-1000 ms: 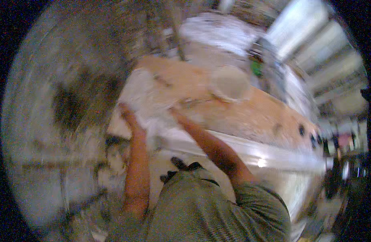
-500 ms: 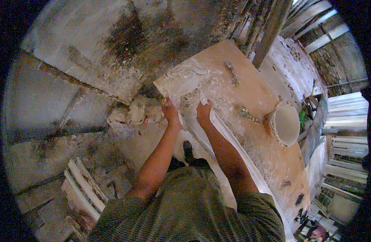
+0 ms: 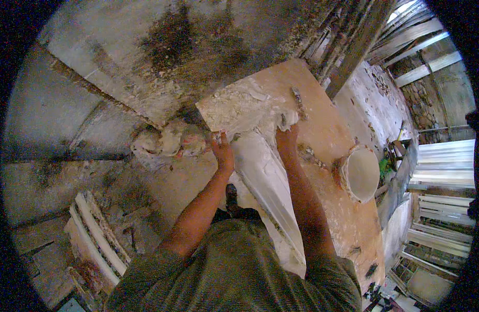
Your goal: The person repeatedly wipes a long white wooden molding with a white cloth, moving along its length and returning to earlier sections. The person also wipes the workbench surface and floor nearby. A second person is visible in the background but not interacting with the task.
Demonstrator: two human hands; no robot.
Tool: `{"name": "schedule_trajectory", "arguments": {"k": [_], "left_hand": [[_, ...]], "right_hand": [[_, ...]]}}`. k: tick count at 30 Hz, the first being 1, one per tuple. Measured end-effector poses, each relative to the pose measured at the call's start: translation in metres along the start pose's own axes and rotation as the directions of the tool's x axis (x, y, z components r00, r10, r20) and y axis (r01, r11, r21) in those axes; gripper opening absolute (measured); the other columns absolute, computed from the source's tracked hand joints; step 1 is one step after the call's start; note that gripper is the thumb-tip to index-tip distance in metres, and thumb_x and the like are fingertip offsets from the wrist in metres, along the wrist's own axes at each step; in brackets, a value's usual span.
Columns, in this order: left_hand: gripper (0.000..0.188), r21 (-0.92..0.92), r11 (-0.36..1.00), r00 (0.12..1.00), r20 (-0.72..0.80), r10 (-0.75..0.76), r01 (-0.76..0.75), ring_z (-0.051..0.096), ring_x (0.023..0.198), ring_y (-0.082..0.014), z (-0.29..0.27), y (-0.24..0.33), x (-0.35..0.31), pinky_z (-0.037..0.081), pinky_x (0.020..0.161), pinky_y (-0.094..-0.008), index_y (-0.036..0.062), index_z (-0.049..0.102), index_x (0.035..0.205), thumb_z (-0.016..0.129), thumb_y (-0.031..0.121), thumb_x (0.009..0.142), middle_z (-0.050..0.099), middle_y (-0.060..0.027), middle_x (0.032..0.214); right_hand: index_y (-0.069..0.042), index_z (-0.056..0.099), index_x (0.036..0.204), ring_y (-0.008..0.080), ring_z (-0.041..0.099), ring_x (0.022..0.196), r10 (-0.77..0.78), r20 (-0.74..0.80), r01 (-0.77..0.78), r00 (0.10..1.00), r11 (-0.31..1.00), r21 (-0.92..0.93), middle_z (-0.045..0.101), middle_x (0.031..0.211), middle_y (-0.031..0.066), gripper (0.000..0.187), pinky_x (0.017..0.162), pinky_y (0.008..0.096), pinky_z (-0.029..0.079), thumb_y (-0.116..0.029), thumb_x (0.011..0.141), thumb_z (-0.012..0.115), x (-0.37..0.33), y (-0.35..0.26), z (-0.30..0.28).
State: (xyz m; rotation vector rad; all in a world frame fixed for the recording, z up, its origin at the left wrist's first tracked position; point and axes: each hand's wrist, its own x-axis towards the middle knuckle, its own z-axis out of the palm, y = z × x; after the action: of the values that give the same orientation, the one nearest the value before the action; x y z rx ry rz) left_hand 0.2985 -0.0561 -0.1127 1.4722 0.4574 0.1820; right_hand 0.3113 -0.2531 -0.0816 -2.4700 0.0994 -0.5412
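In the head view, a tan board (image 3: 330,122) slanted away beneath and beyond the right fingers, its far corner crusted with white paste (image 3: 239,106) that lay ahead of both sets of fingertips and between them. A long white moulding (image 3: 265,169) ran from just behind that paste back toward the person's body, between the two forearms, nearer to the right one. Just ahead of the right fingers and a little to their right lay a caked tool (image 3: 298,101), the nearest thing in their way on that side; a second strip of crusted matter (image 3: 313,157) lay behind them to the right. Farther right, a pale round tub (image 3: 362,174) sat on the board with its mouth toward the camera. Left of the left fingers, pale lumps (image 3: 169,143) lay on the ground, and well behind them to the left leaned some curved white strips (image 3: 96,234). A wooden post (image 3: 356,49) rose beyond the right fingers.

The left hand (image 3: 224,156) was at the board's near edge, fingers pointing forward and slightly parted; whether they gripped anything could not be told. The right hand (image 3: 287,139) reached farther over the board, fingers bent around a white lump (image 3: 287,119), their undersides hidden. Both forearms stretched forward, converging toward the hands.
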Motion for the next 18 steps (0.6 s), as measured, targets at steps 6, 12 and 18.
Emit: {"name": "schedule_trajectory", "arguments": {"k": [6, 12, 18], "left_hand": [[0.023, 0.422, 0.767, 0.86, 0.063, 0.507, -0.483, 0.043, 0.095, -0.0222, 0.003, -0.015, -0.002, 0.032, 0.088, -0.0349, 0.0035, 0.045, 0.1, 0.052, 0.02, 0.085, 0.047, -0.011, 0.098], [0.018, 0.31, 0.913, 0.95, -0.076, 0.302, -0.265, 0.043, 0.091, -0.0216, 0.008, -0.014, -0.012, 0.031, 0.086, -0.035, 0.0038, 0.047, 0.089, 0.054, 0.019, 0.083, 0.048, -0.0099, 0.091], [0.017, 0.238, 0.92, 0.95, 0.053, 0.307, -0.311, 0.043, 0.087, -0.0201, 0.008, -0.006, -0.023, 0.031, 0.085, -0.0337, 0.0026, 0.047, 0.088, 0.05, 0.019, 0.085, 0.048, -0.008, 0.087]], "right_hand": [[-0.003, 0.052, 0.1, 0.0319, 0.056, 0.087, 0.301, 0.268, -0.334, 0.915, 0.939, 0.085, 0.059, 0.095, 0.0155, 0.029, 0.073, 0.0402, 0.046, -0.009, 0.072, 0.057, 0.019, 0.041, 0.035], [-0.003, 0.055, 0.1, 0.0265, 0.056, 0.088, 0.256, 0.292, -0.353, 0.921, 0.867, 0.352, 0.06, 0.096, 0.0123, 0.031, 0.075, 0.0366, 0.045, -0.013, 0.072, 0.06, 0.007, 0.065, 0.063], [-0.003, 0.058, 0.1, 0.0211, 0.055, 0.089, 0.16, 0.327, -0.313, 0.931, 0.81, 0.495, 0.06, 0.097, 0.0091, 0.033, 0.077, 0.033, 0.044, -0.018, 0.071, 0.062, -0.01, 0.077, 0.079]]}}
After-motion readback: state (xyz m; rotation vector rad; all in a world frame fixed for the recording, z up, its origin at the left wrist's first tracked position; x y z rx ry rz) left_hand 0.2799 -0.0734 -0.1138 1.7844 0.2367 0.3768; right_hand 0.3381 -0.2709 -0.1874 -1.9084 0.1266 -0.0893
